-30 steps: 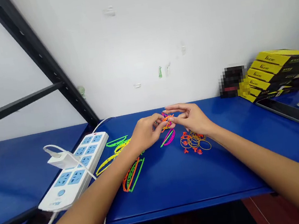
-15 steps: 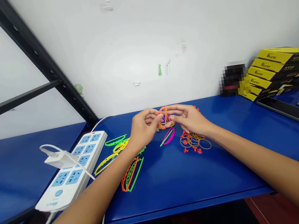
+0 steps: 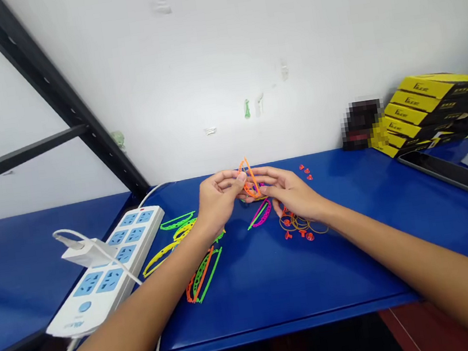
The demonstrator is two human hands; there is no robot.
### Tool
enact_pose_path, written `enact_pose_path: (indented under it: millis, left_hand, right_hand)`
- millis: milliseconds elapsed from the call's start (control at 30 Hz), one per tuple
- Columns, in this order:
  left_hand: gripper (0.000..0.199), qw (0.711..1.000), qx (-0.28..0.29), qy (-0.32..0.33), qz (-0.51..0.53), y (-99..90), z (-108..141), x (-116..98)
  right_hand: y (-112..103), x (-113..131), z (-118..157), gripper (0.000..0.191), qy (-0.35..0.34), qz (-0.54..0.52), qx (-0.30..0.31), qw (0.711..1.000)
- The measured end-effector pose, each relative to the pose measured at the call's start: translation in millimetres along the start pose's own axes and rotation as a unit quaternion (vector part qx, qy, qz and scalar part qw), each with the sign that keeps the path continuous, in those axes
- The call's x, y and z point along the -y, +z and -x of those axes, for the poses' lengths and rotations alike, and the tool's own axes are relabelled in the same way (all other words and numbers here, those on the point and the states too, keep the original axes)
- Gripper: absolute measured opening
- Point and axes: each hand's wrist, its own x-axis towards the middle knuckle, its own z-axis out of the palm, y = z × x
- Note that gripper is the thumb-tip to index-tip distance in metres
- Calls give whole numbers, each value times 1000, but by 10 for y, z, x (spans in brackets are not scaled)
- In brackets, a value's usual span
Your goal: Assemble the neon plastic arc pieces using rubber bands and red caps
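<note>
The left hand (image 3: 218,198) and right hand (image 3: 289,194) each have a closed grip on a small orange plastic frame (image 3: 248,180), held just above the blue table (image 3: 361,274), over a magenta-and-green plastic arc (image 3: 260,215).

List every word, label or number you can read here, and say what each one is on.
Yellow boxes: a short dark word on each, too blurred to read.
White power strip: a small dark mark below the round button, too blurred to read.
No other text can be read.
</note>
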Motion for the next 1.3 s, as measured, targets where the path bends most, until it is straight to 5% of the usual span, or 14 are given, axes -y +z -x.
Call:
enact_pose_path:
  millis: [133,267,367,500,567,667,833,1000,1133,1300]
  left_hand:
    - [55,1000,7,14,-18,-33,-36,41]
    - [57,999,-6,10,-40,-62,-63,81]
    - [57,999,-1,-16,-38,-74,-71,81]
    - [55,999,1,-24,-33,-70,-73,66]
    - [55,999,4,-18,-32,-59,-70,62]
    - [55,999,15,-17,-32,-35,-60,65]
    - [52,998,34,-22,-43,-4,-44,90]
    - [50,995,68,-14,-74,1,-29,81]
    - [45,990,88,-18,-105,13,7,65]
    - [41,986,105,-7,-131,23,32,75]
  right_hand:
    - [-104,23,-28,42,6,4,-8,1000]
    - [-492,2,-116,25,-37,53,-164,984]
    - [-878,-57,-149,21,-31,225,-260,939]
    - [-1110,-141,-131,13,-26,483,-145,863]
    - [-1088,-172,-127,13,-13,517,-73,853]
    - [-1015,-191,-135,6,-13,530,-41,847]
    - [-905,-142,-132,10,-56,444,-61,892]
    - [-597,-15,-89,37,-46,201,-117,972]
    - [-369,99,-45,40,-62,93,-125,986]
    - [-288,162,-9,44,-53,86,-112,989]
